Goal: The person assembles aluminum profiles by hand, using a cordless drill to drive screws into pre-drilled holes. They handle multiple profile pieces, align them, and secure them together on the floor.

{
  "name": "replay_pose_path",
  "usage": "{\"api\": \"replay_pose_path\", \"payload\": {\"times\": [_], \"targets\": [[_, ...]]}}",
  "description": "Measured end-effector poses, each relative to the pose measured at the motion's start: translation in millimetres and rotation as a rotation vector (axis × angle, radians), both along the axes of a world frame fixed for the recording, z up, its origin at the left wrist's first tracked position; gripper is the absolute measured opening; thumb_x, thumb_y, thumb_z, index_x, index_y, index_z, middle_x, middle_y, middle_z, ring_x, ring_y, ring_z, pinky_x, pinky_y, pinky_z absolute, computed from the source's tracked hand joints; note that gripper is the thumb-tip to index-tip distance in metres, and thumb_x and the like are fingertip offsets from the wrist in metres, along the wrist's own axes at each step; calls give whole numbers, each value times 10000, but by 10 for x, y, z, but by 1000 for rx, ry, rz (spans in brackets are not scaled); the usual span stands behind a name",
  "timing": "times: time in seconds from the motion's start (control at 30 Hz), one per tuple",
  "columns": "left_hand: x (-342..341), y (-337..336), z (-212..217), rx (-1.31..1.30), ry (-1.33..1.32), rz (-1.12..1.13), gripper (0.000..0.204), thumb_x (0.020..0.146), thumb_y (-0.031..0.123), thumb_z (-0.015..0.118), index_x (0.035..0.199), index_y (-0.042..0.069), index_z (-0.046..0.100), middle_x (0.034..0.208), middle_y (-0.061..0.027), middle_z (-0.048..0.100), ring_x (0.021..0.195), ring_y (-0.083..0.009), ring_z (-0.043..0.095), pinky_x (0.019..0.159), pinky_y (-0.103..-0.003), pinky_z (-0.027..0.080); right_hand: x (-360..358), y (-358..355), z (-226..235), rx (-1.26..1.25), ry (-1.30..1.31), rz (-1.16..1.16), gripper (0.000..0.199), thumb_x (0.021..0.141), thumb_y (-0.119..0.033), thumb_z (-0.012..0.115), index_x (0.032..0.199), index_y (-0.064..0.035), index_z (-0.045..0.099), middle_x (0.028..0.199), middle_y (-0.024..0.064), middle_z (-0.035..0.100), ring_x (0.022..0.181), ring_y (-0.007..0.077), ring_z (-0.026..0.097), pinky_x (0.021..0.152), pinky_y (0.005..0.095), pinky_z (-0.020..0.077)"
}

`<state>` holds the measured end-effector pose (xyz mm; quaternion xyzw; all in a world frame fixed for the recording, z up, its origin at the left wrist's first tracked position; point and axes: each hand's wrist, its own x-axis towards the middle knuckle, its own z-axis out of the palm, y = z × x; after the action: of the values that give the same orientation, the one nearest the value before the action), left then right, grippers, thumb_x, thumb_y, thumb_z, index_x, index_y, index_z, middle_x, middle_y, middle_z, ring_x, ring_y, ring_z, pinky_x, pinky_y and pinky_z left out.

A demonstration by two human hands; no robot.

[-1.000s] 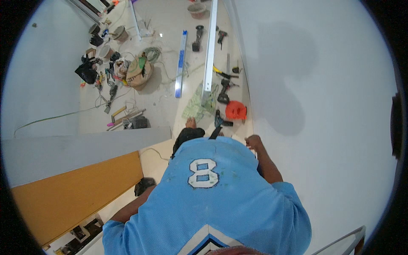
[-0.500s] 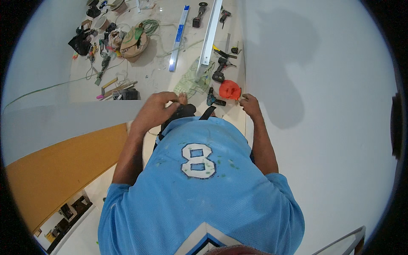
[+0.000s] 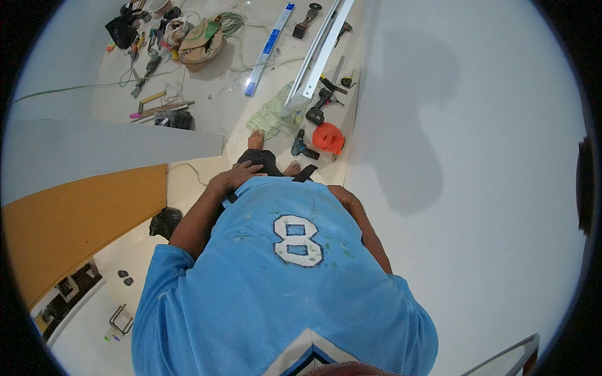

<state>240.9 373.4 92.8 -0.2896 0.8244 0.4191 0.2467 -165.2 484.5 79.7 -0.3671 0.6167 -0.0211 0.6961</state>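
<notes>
Left hand [image 3: 237,175] flat on smooth blue jersey hem [image 3: 251,188]

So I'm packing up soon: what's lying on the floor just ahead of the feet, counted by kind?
Black drills: 2
Orange object: 1
Green cloth: 1
Long white rail: 1
Blue and white level: 1
Total: 6
</notes>
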Motion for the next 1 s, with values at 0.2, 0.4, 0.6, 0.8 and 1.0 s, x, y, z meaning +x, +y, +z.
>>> {"api": "replay_pose_path", "payload": {"times": [0.2, 0.4, 0.6, 0.8, 1.0], "targets": [[-36, 51, 160, 48, 9, 96, 595, 1039, 523, 498, 1601, 343, 418, 1742, -129, 232, 1568, -490, 207, 1264, -614, 219, -112, -127, -73, 25, 46, 53, 680, 955, -615, 644, 1342, -57, 680, 1246, 184, 708, 1091, 329, 688, 816, 520, 612], [9, 101, 122, 38, 15, 93, 576, 1053, 528, 480, 1601, 360, 415, 1744, -127, 227, 1569, -493, 205, 1266, -626, 213, -159, -205, 52, 106, 113, 51, 694, 947, -555, 682, 1395, -29, 625, 1279, 196, 679, 1096, 347, 691, 853, 578, 619], [65, 130, 11, 103, -10, 156, 573, 1054, 563, 455, 1593, 370, 427, 1738, -115, 250, 1585, -466, 182, 1282, -618, 186, -225, -201, 93, 123, 152, -22, 727, 953, -507, 703, 1451, 3, 564, 1330, 217, 657, 1148, 358, 680, 863, 556, 626], [105, 182, 132, 107, 42, 104, 555, 1059, 521, 464, 1584, 344, 441, 1724, -122, 286, 1583, -464, 199, 1276, -624, 214, -131, -179, 47, 124, 125, -29, 743, 960, -494, 697, 1464, 30, 542, 1325, 239, 654, 1112, 354, 697, 827, 544, 643], [175, 279, 165, 202, 76, 200, 557, 1089, 531, 389, 1601, 315, 427, 1707, -138, 321, 1580, -457, 203, 1285, -569, 220, -30, -104, -107, 96, 94, 38, 734, 961, -477, 702, 1444, 54, 550, 1315, 267, 660, 1077, 365, 716, 739, 480, 664]]}}
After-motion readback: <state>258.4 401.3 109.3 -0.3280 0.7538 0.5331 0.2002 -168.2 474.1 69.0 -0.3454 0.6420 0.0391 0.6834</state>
